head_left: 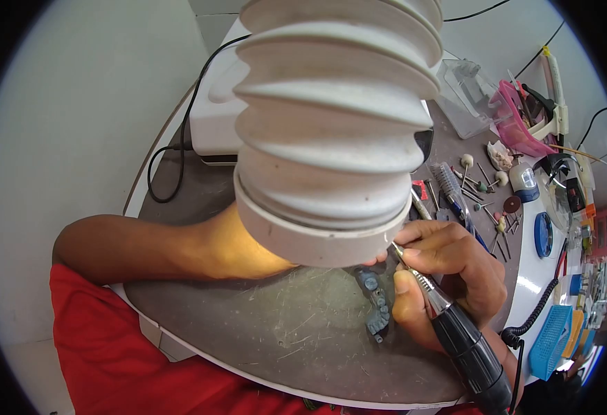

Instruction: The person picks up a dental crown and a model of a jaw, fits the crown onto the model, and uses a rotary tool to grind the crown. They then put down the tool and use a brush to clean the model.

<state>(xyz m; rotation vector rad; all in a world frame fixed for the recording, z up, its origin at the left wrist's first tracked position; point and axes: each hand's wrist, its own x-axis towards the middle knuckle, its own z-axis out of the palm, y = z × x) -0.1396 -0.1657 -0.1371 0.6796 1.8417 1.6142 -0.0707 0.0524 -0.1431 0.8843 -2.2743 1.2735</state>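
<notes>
My right hand (456, 266) is closed around a rotary handpiece (469, 353), its black body slanting down to the lower right. The handpiece's silver nose points up and left, and its tip ends by the rim of a wide white ribbed hose (331, 138). Behind that hose my left hand (251, 252) is mostly hidden; the wrist shows, lit yellow, with a bit of fingertip near the handpiece tip. Whatever its fingers hold cannot be seen. Just left of my right hand, a dark grey-blue dental model piece (375, 304) lies on the grey tabletop (269, 325).
Several burs and polishing tips (490, 183) lie at the right with a brush (449, 183). Beyond are a pink basket (518, 121) of tools, a clear plastic box (466, 97) and a blue basket (551, 342). A white machine (217, 111) with a black cable stands behind the hose.
</notes>
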